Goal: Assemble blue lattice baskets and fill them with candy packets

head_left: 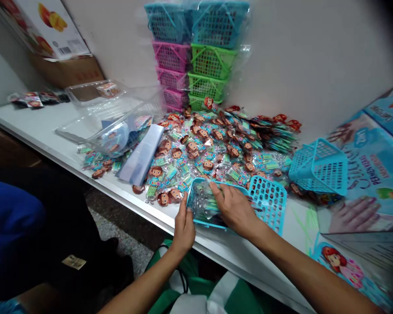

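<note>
A blue plastic basket (205, 225) with its perforated lid (269, 201) folded out to the right rests near the front edge of the table. My left hand (184, 227) grips the basket's left end, thumb on the rim. Inside it are clear plastic packets (205, 201) with green sticks. My right hand (237, 209) reaches over the basket, closed on some of these packets; its fingertips are mostly hidden. Behind the basket spreads a heap of similar packets (196, 150) with cartoon-girl heads.
Stacked pink baskets (172, 59) and green baskets (212, 63) stand against the wall. To the right are another blue basket (329, 170) and printed cartons (367, 152). Clear trays (85, 126) and a plastic bag stack (142, 155) lie left. A person in blue (13, 218) is at the left.
</note>
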A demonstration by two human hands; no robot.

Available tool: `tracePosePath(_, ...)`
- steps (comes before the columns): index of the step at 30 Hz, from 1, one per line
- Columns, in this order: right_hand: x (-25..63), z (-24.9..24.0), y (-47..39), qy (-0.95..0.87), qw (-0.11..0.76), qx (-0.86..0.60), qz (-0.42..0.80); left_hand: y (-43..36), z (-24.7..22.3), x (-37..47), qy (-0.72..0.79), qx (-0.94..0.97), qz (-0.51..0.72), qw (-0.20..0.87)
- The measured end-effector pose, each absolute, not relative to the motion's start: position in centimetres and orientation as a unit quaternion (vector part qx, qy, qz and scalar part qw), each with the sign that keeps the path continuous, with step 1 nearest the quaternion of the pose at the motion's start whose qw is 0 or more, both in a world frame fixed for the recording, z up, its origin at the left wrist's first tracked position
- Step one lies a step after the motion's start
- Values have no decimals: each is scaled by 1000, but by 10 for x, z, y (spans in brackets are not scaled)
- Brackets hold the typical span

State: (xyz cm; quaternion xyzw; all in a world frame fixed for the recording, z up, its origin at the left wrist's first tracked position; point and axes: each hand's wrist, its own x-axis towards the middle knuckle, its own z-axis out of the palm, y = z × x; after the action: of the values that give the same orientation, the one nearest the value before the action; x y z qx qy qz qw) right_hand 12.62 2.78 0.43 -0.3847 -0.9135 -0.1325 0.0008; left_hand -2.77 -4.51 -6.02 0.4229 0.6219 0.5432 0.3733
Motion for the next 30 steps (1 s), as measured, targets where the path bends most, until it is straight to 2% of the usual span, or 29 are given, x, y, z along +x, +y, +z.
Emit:
tracePosePath(4, 113, -4, 27, -894, -22, -406, -187, -52, -66, -28, 608, 451, 537, 373)
tracePosePath(8, 107, -4, 24, -891, -29, -424, -159, -54, -62, -25, 614, 511, 496, 342)
tracePosePath(18, 144, 29, 36, -946, -13, -303, 117, -49, -58, -20, 627, 457, 514, 367)
tracePosePath(24, 139, 11, 35, -938, 12, -344, 47, -52, -56, -21, 608, 453, 504, 413)
tracePosePath(30, 127, 9, 28, -923, 7, -381, 59, -53, -65, -26, 604, 482, 496, 396)
